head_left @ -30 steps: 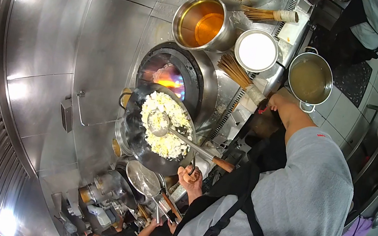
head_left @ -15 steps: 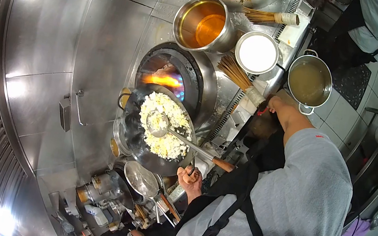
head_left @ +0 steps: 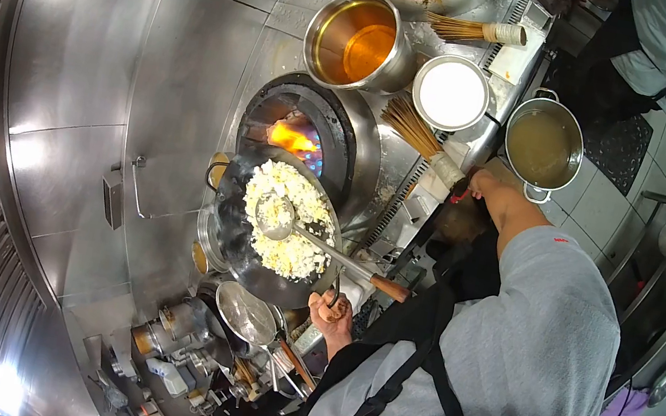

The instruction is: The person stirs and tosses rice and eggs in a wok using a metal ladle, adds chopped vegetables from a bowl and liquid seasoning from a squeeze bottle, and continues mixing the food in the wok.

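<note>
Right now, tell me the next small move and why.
Probably bring the right hand to the wooden-handled metal ladle and grasp it: the ladle lies unheld across the rim of the round black metal wok, its bowl in the crumbly yellow-and-white food, while the left hand holds the wok's near side and an orange-and-blue flame burns just past the rim.

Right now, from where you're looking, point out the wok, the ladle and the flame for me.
Wok [head_left: 233, 231]: head view, on its bare dark inner surface.
Ladle [head_left: 332, 253]: head view, on its metal shaft.
Flame [head_left: 295, 139]: head view, on its orange part.
</note>
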